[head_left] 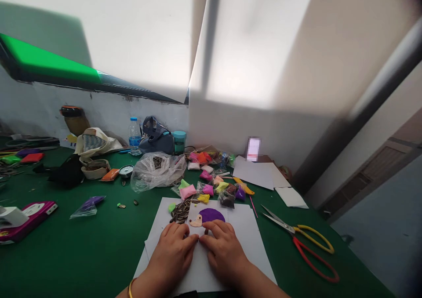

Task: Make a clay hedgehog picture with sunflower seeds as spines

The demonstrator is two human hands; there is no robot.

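Observation:
A hedgehog figure with a purple body (211,215) and a cream face (196,221) lies on white paper (250,241) in front of me. Its material looks like soft modelling clay, and a small brown piece (206,231) shows below the body. My left hand (174,247) and my right hand (226,247) meet just under the figure, fingertips nearly touching. Both are closed in a pinch at a tiny dark bit, too small to name. My right fingers cover part of the purple body. Striped sunflower seeds (183,211) are heaped at the figure's upper left.
Scissors (290,228) with yellow and red handles lie to the right, blades apart. Behind the paper are several clay packets (187,191) and a plastic bag (158,175) with seeds. A water bottle (134,139) and a teal-lidded cup (180,142) stand by the wall.

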